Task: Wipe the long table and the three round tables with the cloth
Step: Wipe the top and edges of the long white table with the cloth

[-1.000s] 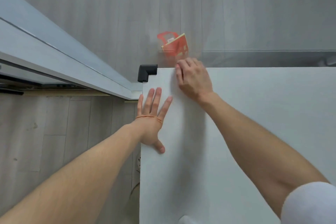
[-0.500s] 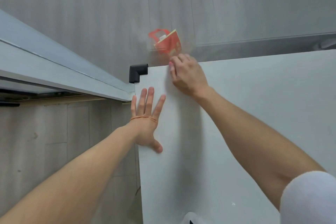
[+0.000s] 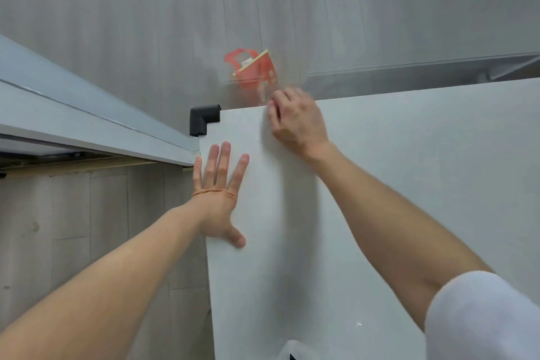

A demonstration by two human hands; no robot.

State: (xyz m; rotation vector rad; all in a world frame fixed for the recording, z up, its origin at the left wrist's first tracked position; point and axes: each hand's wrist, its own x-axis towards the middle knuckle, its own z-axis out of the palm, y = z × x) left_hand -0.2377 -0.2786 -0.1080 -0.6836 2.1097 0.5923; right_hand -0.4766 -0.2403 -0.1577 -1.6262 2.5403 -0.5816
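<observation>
**A:** Since the left hand (image 3: 217, 199) is nearest, start there: how is it set?

**B:** It lies flat on the white table (image 3: 409, 184) at about eleven o'clock, palm down. Its fingers (image 3: 224, 161) are straight and fanned, the thumb is splayed toward five o'clock, and it grips nothing. An orange band (image 3: 214, 191) runs across the back of it. It rests just inside the table's left edge. I'd judge it a brace, taking weight while the other arm stretches out.

**A:** And the right hand (image 3: 298, 123)?

**B:** It is farther out, at about twelve o'clock, right on the table's far edge. Its fingers (image 3: 276, 107) curl down at the rim, knuckles up. I cannot tell whether they close on anything, because the tips are smeared with blur.

**A:** So where is the cloth?

**B:** It is not plainly in view, and none shows anywhere on the visible tabletop. If it is here, my guess is that it is bunched under those curled right fingers. That would suit wiping the far margin of the table, but it is only a judgement.

**A:** Anything past the hands?

**B:** A black corner guard (image 3: 203, 120) caps the table's far-left corner, at ten o'clock from the right hand and just beyond the left fingertips. Past the edge, at twelve o'clock from the right hand, a blurred red package (image 3: 255, 70) sits down on the grey floor (image 3: 117, 23).
</observation>
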